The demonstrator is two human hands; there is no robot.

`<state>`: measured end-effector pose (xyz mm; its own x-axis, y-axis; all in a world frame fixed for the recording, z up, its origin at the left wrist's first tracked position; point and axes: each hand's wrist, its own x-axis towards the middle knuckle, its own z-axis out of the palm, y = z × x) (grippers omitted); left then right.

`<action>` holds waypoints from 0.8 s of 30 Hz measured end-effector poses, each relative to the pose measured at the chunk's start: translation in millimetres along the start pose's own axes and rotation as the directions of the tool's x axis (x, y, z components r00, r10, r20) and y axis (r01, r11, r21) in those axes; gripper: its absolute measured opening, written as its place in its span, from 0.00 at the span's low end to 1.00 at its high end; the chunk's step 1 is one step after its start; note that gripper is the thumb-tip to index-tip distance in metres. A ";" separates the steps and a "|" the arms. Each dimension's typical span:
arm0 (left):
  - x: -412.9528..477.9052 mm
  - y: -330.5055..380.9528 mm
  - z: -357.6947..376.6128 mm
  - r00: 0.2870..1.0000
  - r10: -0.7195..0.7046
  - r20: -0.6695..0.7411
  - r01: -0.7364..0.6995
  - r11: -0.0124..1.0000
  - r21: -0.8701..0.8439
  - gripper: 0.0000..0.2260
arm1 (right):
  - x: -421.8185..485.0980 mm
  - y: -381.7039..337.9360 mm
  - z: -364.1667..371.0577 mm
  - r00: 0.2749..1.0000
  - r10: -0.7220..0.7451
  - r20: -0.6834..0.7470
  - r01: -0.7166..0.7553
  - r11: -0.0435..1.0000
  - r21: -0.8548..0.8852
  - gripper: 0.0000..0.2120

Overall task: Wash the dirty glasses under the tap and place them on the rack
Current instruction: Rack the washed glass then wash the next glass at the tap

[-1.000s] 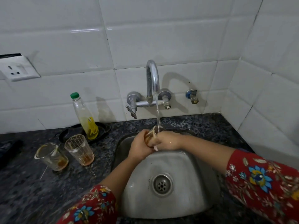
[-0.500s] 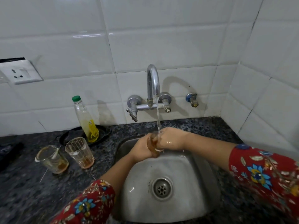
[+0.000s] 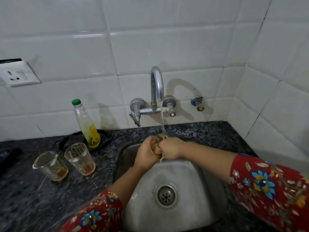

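Head view: your left hand [image 3: 147,153] and right hand [image 3: 170,149] hold one glass [image 3: 156,144] between them, fingers curled round it, above the back of the sink [image 3: 192,181]. The stream from the tap [image 3: 156,87] lands on the glass, and water runs off below your right hand. I can't tell how the glass is tilted. Two dirty glasses, near glass [image 3: 80,159] and far glass [image 3: 50,166], stand just beside each other on the counter [image 3: 25,198] left of the sink, with brown residue in the bottoms. A green-capped bottle [image 3: 87,124] stands behind them.
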<state>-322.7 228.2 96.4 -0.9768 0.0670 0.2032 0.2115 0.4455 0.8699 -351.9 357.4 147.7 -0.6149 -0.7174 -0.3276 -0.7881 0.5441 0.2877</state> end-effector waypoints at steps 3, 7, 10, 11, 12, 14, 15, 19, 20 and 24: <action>6.7 -3.3 -13.5 0.978 0.087 0.188 -0.073 0.994 -0.081 0.15 | -4.7 10.9 4.6 0.991 -0.033 -0.127 0.021 0.995 -0.097 0.08; 8.6 -7.3 -11.7 0.960 0.065 0.273 -0.077 0.996 0.033 0.21 | -10.6 2.9 13.7 0.997 0.008 -0.070 -0.011 0.999 -0.046 0.10; 3.1 -12.0 -2.8 0.992 0.000 0.130 -0.004 0.999 0.033 0.20 | -2.4 -9.1 20.1 0.998 0.063 0.021 -0.066 0.978 0.198 0.11; 3.8 -11.8 -4.8 0.987 0.003 0.161 -0.002 1.000 -0.003 0.20 | -6.6 -8.8 15.6 0.998 0.058 0.039 -0.066 0.965 0.252 0.10; 6.6 -11.5 -9.1 0.972 0.014 0.235 -0.010 1.000 -0.017 0.22 | -9.3 -2.7 15.0 0.999 0.024 -0.041 -0.017 0.986 0.164 0.09; 10.5 -11.1 -18.9 0.915 0.014 0.403 -0.019 1.000 0.008 0.28 | -13.9 8.9 17.1 0.936 -0.155 -0.315 0.140 0.988 -0.071 0.08; 11.1 -12.0 -21.0 0.899 -0.003 0.439 -0.006 1.000 0.020 0.30 | -16.3 11.2 19.4 0.914 -0.190 -0.358 0.165 0.981 -0.098 0.08; 0.9 -16.0 -7.8 0.977 -0.037 0.208 0.015 0.994 0.107 0.23 | -15.2 -12.0 15.8 0.999 0.001 -0.055 0.013 0.967 0.254 0.06; -1.6 -17.2 -5.7 0.987 -0.038 0.154 0.023 0.995 0.102 0.21 | -11.6 -9.5 19.1 0.999 0.002 -0.035 0.009 0.954 0.299 0.06; 5.7 -26.8 -11.3 0.955 -0.024 0.296 0.014 0.999 0.035 0.30 | -19.6 12.0 22.2 0.985 -0.049 -0.167 0.064 0.994 0.090 0.09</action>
<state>-333.6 206.6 79.3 -0.9474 0.3177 0.0402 0.1964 0.4775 0.8564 -349.9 387.6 137.5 -0.5624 -0.8057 -0.1861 -0.8255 0.5338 0.1836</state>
